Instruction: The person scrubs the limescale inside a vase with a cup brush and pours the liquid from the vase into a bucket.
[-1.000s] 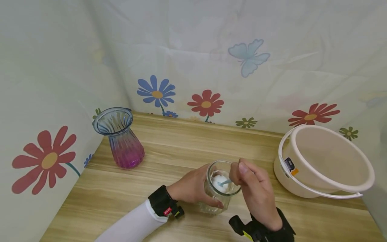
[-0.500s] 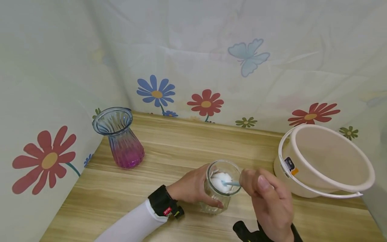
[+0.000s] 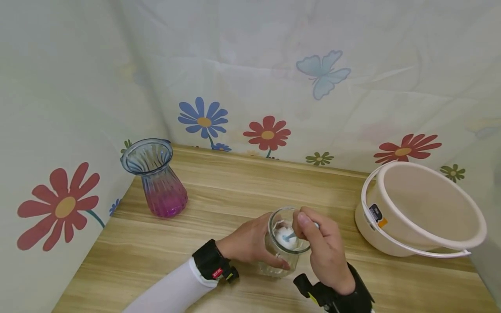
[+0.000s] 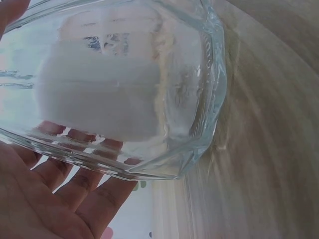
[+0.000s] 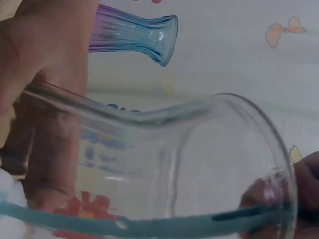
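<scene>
A clear glass jar point(image 3: 275, 270) stands tilted on the wooden table in the head view, in the grip of my left hand point(image 3: 247, 241). Thumb and fingers wrap its sides. Inside it sits the white sponge head point(image 3: 285, 238) of a bottle brush. My right hand point(image 3: 324, 248) holds the brush's blue handle at the jar's mouth, thumb on top. The left wrist view has the sponge point(image 4: 99, 94) pale through the glass and the jar's base point(image 4: 212, 94) close by the table. In the right wrist view the handle point(image 5: 149, 226) runs through the jar's mouth.
A blue-to-purple ribbed glass vase point(image 3: 162, 187) stands at the back left. On the right is a pale pink bucket point(image 3: 369, 230) with its handle down. A flower-printed curtain point(image 3: 242, 65) hangs behind the wooden table point(image 3: 219, 191).
My right hand drew the brush outward to the right half a second ago, raising the sponge, and has since come back left and over the jar's mouth. My left hand and the jar stay put.
</scene>
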Demonstrator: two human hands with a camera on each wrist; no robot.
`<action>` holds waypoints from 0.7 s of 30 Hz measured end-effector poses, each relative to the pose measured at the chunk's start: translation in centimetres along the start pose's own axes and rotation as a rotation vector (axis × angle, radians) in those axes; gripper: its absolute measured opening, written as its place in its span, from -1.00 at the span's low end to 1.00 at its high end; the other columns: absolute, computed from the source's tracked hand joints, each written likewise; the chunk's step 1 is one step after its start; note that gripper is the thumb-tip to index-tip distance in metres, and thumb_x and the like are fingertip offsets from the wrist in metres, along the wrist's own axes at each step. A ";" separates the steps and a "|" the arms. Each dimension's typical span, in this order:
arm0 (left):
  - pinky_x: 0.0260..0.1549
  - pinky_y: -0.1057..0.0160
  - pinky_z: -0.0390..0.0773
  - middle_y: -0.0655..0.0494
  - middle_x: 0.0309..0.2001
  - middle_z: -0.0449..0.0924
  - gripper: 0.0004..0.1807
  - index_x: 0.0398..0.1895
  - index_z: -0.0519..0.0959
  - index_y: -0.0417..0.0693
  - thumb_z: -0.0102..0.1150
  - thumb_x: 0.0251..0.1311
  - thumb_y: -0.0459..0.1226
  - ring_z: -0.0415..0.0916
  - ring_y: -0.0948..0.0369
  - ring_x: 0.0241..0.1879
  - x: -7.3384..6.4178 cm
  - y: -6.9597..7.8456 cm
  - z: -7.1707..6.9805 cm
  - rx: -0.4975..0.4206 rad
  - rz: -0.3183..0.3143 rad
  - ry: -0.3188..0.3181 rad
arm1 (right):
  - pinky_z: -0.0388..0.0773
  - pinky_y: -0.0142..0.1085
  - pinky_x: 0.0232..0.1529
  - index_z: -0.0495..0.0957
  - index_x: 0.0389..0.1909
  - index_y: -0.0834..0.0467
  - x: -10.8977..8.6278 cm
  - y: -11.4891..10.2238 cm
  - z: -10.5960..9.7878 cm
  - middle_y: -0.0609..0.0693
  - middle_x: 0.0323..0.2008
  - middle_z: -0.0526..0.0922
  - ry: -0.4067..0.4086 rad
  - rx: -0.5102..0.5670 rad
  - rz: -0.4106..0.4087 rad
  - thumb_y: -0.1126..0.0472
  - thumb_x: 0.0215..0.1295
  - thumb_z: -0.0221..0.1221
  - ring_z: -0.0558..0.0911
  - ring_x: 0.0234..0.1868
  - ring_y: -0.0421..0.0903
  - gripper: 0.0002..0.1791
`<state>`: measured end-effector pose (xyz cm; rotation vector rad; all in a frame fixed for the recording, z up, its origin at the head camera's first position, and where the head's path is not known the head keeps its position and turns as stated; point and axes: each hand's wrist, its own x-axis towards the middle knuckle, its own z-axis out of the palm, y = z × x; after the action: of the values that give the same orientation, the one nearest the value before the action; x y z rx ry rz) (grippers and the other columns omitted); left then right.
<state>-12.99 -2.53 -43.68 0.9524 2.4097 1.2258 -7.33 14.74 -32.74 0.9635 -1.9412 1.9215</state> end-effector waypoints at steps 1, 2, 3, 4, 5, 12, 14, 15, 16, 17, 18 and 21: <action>0.09 0.34 0.53 0.40 0.15 0.50 0.13 0.45 0.28 0.24 0.62 -0.22 0.29 0.49 0.41 0.08 0.0 0.0 0.0 0.005 0.001 0.002 | 0.12 -0.28 -0.53 0.26 -0.56 0.18 0.0 0.1 0.0 -0.01 -0.59 0.17 0.000 -0.026 0.022 0.60 0.48 -0.26 0.19 -0.57 -0.13 -0.58; 0.08 0.35 0.53 0.40 0.15 0.50 0.12 0.44 0.28 0.26 0.62 -0.22 0.30 0.49 0.41 0.08 0.0 0.1 0.0 0.009 0.001 0.002 | 0.13 -0.28 -0.53 0.26 -0.57 0.17 0.0 0.1 0.1 -0.01 -0.59 0.17 0.000 -0.048 0.046 0.58 0.50 -0.25 0.19 -0.58 -0.12 -0.57; 0.08 0.35 0.54 0.40 0.15 0.50 0.11 0.43 0.28 0.28 0.61 -0.22 0.30 0.49 0.41 0.08 0.0 0.1 0.0 0.014 0.002 0.003 | 0.14 -0.27 -0.53 0.26 -0.57 0.16 0.0 0.2 0.1 -0.01 -0.59 0.18 0.001 -0.066 0.068 0.57 0.51 -0.23 0.19 -0.58 -0.12 -0.57; 0.07 0.35 0.54 0.40 0.15 0.50 0.09 0.42 0.28 0.30 0.61 -0.22 0.30 0.50 0.41 0.07 0.0 0.1 0.0 0.017 0.002 0.004 | 0.15 -0.27 -0.53 0.26 -0.58 0.16 0.0 0.2 0.2 -0.01 -0.60 0.18 0.001 -0.082 0.086 0.55 0.52 -0.22 0.20 -0.58 -0.11 -0.57; 0.07 0.36 0.54 0.40 0.14 0.50 0.08 0.41 0.28 0.31 0.61 -0.22 0.30 0.50 0.41 0.06 0.0 0.0 0.0 0.019 0.002 0.006 | 0.16 -0.27 -0.53 0.27 -0.58 0.15 0.0 0.2 0.2 -0.01 -0.60 0.19 0.002 -0.095 0.099 0.54 0.53 -0.22 0.20 -0.59 -0.11 -0.57; 0.07 0.36 0.54 0.40 0.14 0.50 0.09 0.41 0.28 0.30 0.62 -0.22 0.30 0.50 0.41 0.07 0.0 0.0 0.0 0.028 -0.001 0.000 | 0.16 -0.27 -0.53 0.29 -0.57 0.18 0.2 0.2 0.0 -0.01 -0.60 0.19 -0.005 -0.101 0.124 0.50 0.57 -0.22 0.21 -0.58 -0.11 -0.58; 0.09 0.35 0.54 0.40 0.14 0.49 0.10 0.42 0.27 0.29 0.61 -0.21 0.30 0.49 0.41 0.08 0.0 0.0 0.0 0.026 0.000 -0.005 | 0.14 -0.26 -0.52 0.27 -0.57 0.20 0.3 0.3 -0.1 -0.01 -0.59 0.18 -0.002 -0.067 0.129 0.48 0.59 -0.24 0.20 -0.57 -0.09 -0.57; 0.09 0.35 0.54 0.40 0.14 0.49 0.10 0.43 0.27 0.28 0.61 -0.21 0.29 0.49 0.41 0.08 0.0 0.0 0.0 0.026 0.001 -0.006 | 0.13 -0.25 -0.52 0.25 -0.57 0.21 0.3 0.4 -0.2 0.00 -0.59 0.17 0.000 -0.048 0.130 0.47 0.59 -0.26 0.19 -0.57 -0.08 -0.57; 0.10 0.34 0.53 0.40 0.15 0.49 0.10 0.44 0.27 0.27 0.61 -0.21 0.29 0.49 0.41 0.08 0.0 0.0 0.0 0.026 0.003 -0.008 | 0.12 -0.25 -0.51 0.24 -0.57 0.20 0.4 0.5 -0.3 -0.01 -0.59 0.17 0.001 -0.036 0.137 0.47 0.60 -0.27 0.18 -0.56 -0.07 -0.57; 0.10 0.34 0.53 0.40 0.15 0.49 0.11 0.44 0.26 0.27 0.61 -0.20 0.30 0.49 0.41 0.09 0.0 0.0 0.0 0.024 0.003 -0.010 | 0.12 -0.25 -0.50 0.22 -0.57 0.21 0.4 0.6 -0.4 -0.01 -0.58 0.16 0.000 -0.017 0.136 0.46 0.61 -0.28 0.18 -0.56 -0.05 -0.57; 0.10 0.34 0.53 0.40 0.15 0.49 0.12 0.45 0.26 0.26 0.61 -0.21 0.30 0.49 0.41 0.09 0.0 0.0 0.0 0.023 0.004 -0.011 | 0.11 -0.24 -0.50 0.20 -0.57 0.21 0.5 0.6 -0.4 0.00 -0.59 0.15 -0.001 0.001 0.132 0.46 0.61 -0.30 0.17 -0.56 -0.04 -0.57; 0.11 0.34 0.53 0.39 0.16 0.49 0.13 0.46 0.27 0.23 0.62 -0.21 0.29 0.49 0.41 0.09 0.0 0.0 -0.1 0.012 -0.001 -0.015 | 0.08 -0.23 -0.50 0.15 -0.56 0.22 0.6 0.7 -0.6 0.00 -0.59 0.13 -0.011 0.050 0.125 0.45 0.62 -0.33 0.14 -0.56 -0.01 -0.57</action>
<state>-13.04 -2.59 -43.67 0.9602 2.4085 1.2002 -8.34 15.13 -32.90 0.8857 -2.0132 2.0451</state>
